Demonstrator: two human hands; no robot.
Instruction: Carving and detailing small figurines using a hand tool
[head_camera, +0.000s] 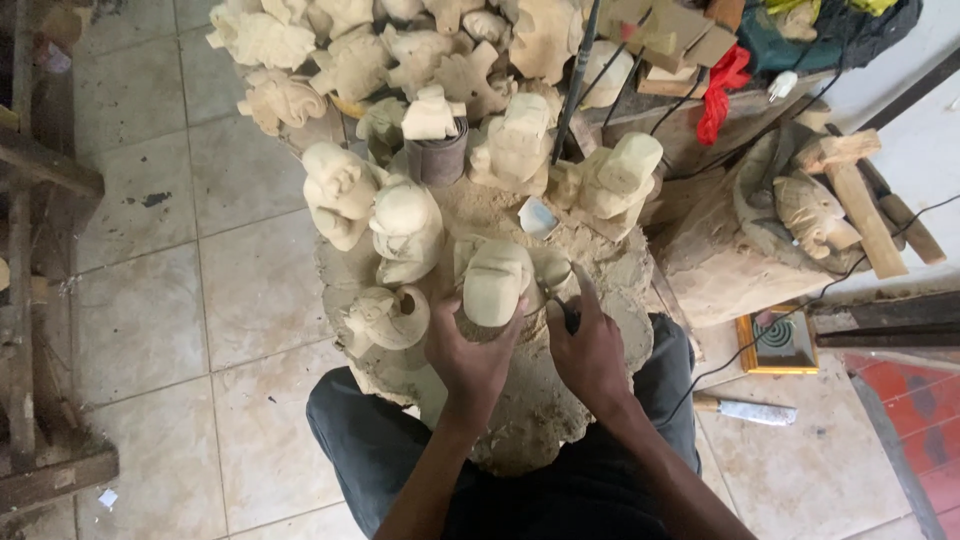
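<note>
The pale wooden figure (497, 282) stands on a dust-covered stump (560, 400) just in front of the person's knees, its long axis running near to far, its rounded top pointing away from the person and its base toward them. The left hand (470, 355) cups the base from the near side, fingers curled tight around it. The right hand (590, 350) is just right of the figure, fingers closed together on a thin dark tool (568, 315) whose tip meets the figure's right flank.

More rough-carved figures (405, 225) crowd the far and left parts of the stump, and a heap of them (350, 50) lies farther off. To the right, a wooden mallet (855, 195) rests on a hollowed log (740, 250). Near it on the tiled floor (200, 300) lies a small square box (778, 343) with a yellow border and a dark face bearing a coil pattern; a knife (745, 408) lies nearer.
</note>
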